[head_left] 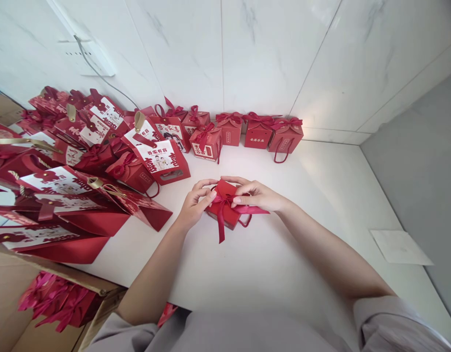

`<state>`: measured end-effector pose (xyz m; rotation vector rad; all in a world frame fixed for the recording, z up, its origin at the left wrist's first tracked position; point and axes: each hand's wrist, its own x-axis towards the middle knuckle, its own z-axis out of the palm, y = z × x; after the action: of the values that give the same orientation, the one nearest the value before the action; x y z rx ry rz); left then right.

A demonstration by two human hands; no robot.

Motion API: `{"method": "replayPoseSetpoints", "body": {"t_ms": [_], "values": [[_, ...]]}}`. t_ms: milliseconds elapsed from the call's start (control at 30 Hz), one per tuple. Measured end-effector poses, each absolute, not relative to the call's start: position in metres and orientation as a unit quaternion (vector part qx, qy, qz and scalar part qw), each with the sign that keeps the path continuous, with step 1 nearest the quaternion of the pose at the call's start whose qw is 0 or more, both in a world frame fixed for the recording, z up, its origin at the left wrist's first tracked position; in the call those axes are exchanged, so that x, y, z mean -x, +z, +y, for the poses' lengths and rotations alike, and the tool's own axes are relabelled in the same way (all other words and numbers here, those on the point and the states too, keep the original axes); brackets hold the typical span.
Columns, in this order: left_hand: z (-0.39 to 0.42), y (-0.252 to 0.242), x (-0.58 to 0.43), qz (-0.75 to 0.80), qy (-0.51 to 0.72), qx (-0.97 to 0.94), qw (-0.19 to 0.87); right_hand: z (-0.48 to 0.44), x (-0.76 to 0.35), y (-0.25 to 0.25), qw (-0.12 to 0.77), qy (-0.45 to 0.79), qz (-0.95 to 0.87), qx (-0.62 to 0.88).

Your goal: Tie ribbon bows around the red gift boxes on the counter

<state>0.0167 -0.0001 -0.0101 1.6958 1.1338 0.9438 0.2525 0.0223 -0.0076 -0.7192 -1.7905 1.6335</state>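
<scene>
A small red gift box (pixel 227 217) with a cord handle stands on the white table in front of me. A dark pink ribbon (pixel 221 222) is tied in a bow on its top, one tail hanging down the front and another running to the right. My left hand (pixel 196 201) grips the box at its left upper side, thumb by the bow. My right hand (pixel 256 194) pinches the ribbon near the knot, its other fingers behind the box. The far side of the box is hidden by my fingers.
Finished-looking ribboned boxes (pixel 259 137) line the wall. Many red and white gift bags (pixel 162 161) crowd the table's left side. A cardboard box (pixel 100 288) at lower left holds more ribboned boxes (pixel 64 298). A white sheet (pixel 399 247) lies at the right edge.
</scene>
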Motion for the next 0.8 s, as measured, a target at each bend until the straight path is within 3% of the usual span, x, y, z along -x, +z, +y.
{"method": "replayPoseSetpoints", "body": {"t_ms": [667,800], "values": [[-0.004,-0.001,-0.022,0.498,0.366,-0.771,0.153,0.021,-0.246,-0.019,0.341,0.65,-0.614,0.289],[-0.003,-0.002,-0.021,0.501,0.371,-0.761,0.179,0.019,-0.243,-0.025,0.375,0.655,-0.598,0.272]]}}
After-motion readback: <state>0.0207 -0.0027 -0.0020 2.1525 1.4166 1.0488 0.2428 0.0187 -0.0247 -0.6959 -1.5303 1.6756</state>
